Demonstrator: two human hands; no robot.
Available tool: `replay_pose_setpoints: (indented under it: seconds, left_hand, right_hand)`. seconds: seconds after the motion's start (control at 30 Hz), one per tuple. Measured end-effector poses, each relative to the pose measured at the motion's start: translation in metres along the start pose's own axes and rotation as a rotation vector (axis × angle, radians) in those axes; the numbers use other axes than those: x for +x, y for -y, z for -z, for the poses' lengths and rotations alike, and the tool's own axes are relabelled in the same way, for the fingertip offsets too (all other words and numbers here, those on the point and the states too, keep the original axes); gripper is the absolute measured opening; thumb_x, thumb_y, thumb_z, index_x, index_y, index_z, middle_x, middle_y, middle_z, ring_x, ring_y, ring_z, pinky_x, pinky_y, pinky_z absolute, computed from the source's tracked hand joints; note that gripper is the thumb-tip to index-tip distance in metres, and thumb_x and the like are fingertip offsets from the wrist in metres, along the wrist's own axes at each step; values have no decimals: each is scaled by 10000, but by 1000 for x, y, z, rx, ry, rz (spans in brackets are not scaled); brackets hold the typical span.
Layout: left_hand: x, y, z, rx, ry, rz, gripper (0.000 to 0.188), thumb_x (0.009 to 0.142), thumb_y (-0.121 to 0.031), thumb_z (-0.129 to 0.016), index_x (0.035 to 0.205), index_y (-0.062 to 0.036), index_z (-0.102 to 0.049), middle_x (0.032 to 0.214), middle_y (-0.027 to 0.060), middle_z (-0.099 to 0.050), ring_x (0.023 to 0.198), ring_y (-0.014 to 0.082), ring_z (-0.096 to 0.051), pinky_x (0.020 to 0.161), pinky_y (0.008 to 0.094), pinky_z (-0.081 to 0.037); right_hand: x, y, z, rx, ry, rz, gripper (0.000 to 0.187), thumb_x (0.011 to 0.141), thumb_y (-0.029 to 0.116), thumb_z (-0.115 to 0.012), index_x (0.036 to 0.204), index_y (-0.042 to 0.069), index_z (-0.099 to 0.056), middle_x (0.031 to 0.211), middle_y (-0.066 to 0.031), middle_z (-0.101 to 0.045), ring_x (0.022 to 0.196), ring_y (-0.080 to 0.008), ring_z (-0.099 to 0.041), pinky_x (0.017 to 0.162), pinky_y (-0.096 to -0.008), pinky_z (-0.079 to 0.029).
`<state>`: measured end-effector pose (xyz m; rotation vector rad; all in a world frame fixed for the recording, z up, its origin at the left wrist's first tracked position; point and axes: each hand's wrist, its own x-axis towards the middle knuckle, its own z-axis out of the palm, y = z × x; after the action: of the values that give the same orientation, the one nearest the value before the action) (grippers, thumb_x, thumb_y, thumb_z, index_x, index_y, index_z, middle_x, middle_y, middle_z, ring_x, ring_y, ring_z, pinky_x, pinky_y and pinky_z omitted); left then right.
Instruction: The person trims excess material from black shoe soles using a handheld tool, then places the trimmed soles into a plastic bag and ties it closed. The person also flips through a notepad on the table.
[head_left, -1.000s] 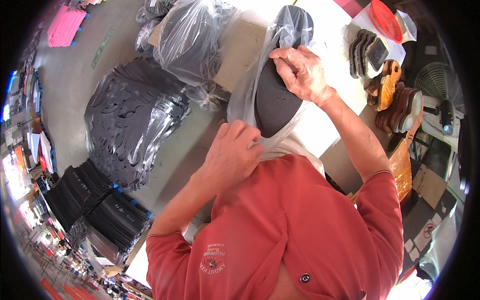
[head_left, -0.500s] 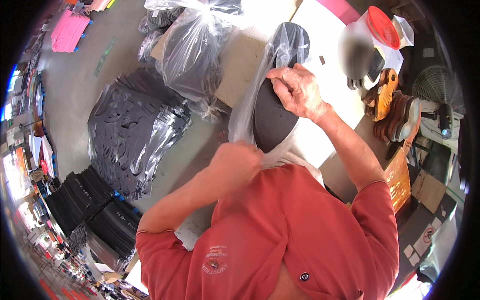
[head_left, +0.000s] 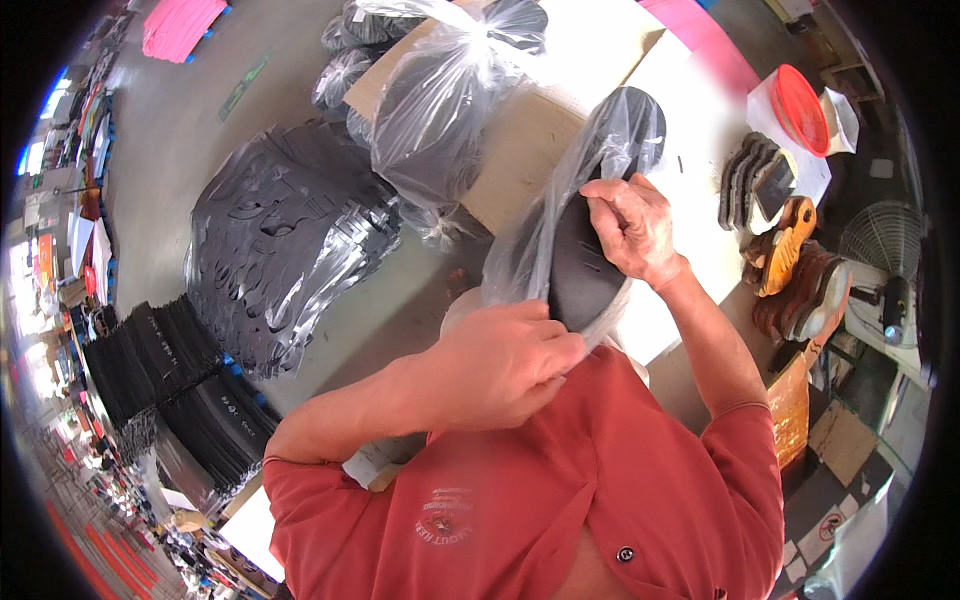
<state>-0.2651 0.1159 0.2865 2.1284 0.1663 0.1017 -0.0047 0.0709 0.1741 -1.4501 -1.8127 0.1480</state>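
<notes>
One clear bag (head_left: 520, 255) was held around a dark piece (head_left: 585, 280)

Thin, wrinkled film was set against a matt, round-ended shape. Glossy black cut-out sheets (head_left: 290, 235) were heaped at left beyond the white table (head_left: 705, 115); a red basin (head_left: 802, 112) was seen far right. At the table's near left edge, the half-covered piece was overlapped by the right hand (head_left: 635, 228), its fingers pinched on the film; the bag's near end was gripped by the curled left hand (head_left: 510, 365).

Before us lies a plastic bag (head_left: 515, 250) with flat pieces (head_left: 583, 282) in it, our left hand (head_left: 510, 365) at its near end and our right hand (head_left: 635, 228) on its right side. Beyond it to the left, a tied bag (head_left: 430, 130) rests on cardboard (head_left: 520, 150). Farther left lies a pile of cut sheets (head_left: 280, 240), with stacked sheets (head_left: 150, 350) nearer us. To our right stand stacked blocks (head_left: 748, 185), a basin (head_left: 803, 108) beyond them, a fan (head_left: 880, 250) to their right.
</notes>
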Motion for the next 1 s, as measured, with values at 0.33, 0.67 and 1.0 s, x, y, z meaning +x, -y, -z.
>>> replay_pose_setpoints:
  seconds: [0.33, 0.67, 1.0]
  left_hand:
    - [29, -20, 34, 109, -515, -359, 203, 753, -106, -730, 894, -108, -584, 864, 4, -533, 876, 227, -511, 768, 361, -399]
    - [100, -7, 78, -52, -852, -394, 168, 850, 73, -665, 968, -43, -633, 895, -11, -649, 756, 58, -573, 678, 230, -437]
    - [130, -5, 9, -252, -919, -100, 194, 966, -96, -726, 1128, -21, -651, 1000, 63, -720, 905, 146, -689, 860, 285, -530]
  right_hand:
    - [15, 21, 16, 570, 33, -485, 151, 1028, 14, -607, 1145, 40, -697, 839, 3, -663, 637, -90, -568, 612, -253, -503]
    - [106, 26, 141, 713, 222, -385, 558, 904, 161, -840, 1410, 43, -636, 980, 21, -661, 772, -48, -590, 677, -200, -500]
    - [93, 38, 125, 643, 165, -534, 157, 1031, 73, -667, 1127, 2, -768, 868, -25, -741, 815, -67, -664, 724, -257, -531]
